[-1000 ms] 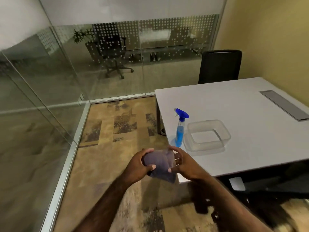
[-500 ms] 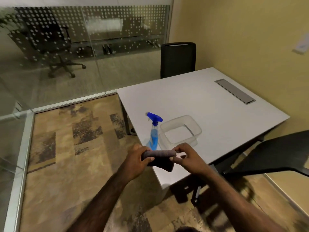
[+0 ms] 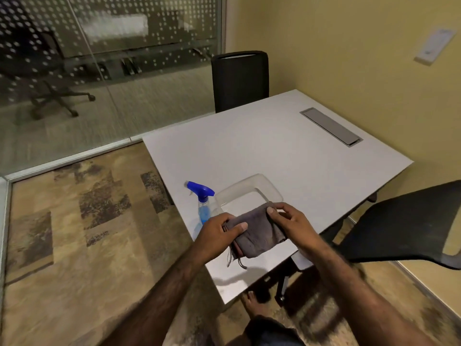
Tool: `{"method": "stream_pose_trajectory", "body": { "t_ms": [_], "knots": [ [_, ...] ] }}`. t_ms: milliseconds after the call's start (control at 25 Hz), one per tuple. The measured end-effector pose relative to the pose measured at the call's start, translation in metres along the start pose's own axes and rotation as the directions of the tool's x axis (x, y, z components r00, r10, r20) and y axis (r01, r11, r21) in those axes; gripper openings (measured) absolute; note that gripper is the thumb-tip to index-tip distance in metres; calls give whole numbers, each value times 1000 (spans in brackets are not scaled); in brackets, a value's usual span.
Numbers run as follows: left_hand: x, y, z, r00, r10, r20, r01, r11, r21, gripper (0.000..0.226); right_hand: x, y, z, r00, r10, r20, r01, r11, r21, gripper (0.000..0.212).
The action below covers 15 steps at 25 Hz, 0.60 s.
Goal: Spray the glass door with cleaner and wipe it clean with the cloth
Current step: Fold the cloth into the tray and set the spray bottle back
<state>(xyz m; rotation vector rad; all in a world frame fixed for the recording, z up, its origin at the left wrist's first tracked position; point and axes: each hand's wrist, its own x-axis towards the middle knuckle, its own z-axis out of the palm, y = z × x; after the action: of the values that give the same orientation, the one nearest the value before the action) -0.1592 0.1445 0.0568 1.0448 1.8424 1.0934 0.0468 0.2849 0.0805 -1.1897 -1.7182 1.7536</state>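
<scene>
Folded grey cloth (image 3: 257,233) held up over the desk's (image 3: 274,151) near corner, pinched at its left end by the left hand (image 3: 217,233) and at its top right by the right hand (image 3: 289,221). Just beyond, blue spray bottle (image 3: 203,206) upright near the left edge, beside a clear plastic tub (image 3: 249,191). Glass wall (image 3: 99,71) far left.

left hand (image 3: 217,231) hides the spray bottle (image 3: 202,205) base; the cloth (image 3: 254,233) covers the clear container (image 3: 249,191) front; right chair (image 3: 404,228) cut off.
</scene>
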Motion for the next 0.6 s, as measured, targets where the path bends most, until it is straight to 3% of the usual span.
{"method": "stream_pose_trajectory", "body": {
  "t_ms": [120,320,440,600],
  "knots": [
    [40,7,20,996,-81,-29,80,996,-42,27,43,-7,-25,992,129,11,-130,990,61,25],
    [107,11,45,976,-194,-99,181,975,-130,27,117,-24,-72,949,229,216,-254,963,95,37],
    [138,9,58,957,-258,-134,229,953,-195,22,157,-27,-88,951,222,214,-224,975,-16,39],
    [170,-3,79,924,-353,-145,332,931,-150,22,212,-31,-91,975,116,188,-53,948,-312,34]
  ]
}}
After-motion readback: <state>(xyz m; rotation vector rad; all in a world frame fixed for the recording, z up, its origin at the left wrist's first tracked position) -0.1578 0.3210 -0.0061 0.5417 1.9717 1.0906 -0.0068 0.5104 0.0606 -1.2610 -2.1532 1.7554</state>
